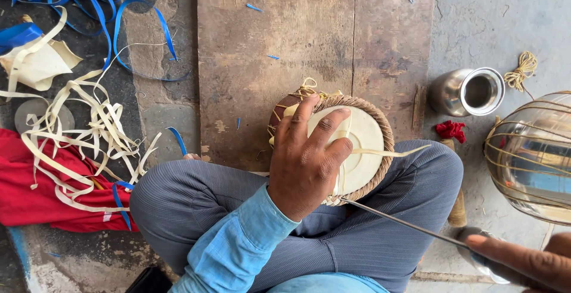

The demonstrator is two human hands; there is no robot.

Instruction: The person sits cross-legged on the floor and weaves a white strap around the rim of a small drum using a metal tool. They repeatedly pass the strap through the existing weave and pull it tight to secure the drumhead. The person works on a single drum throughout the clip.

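Left hand [306, 156] is lying spread flat on a round, rope-rimmed drumhead [360, 150]; right hand [523, 262] is pinching a thin metal rod [410, 224].

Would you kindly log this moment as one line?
left hand: pressing drum on lap | right hand: holding metal rod | rod tip: at drum rim

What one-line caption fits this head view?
Left hand pressed on a small drum's pale head in the lap, right hand holding a thin metal rod at its woven rim.
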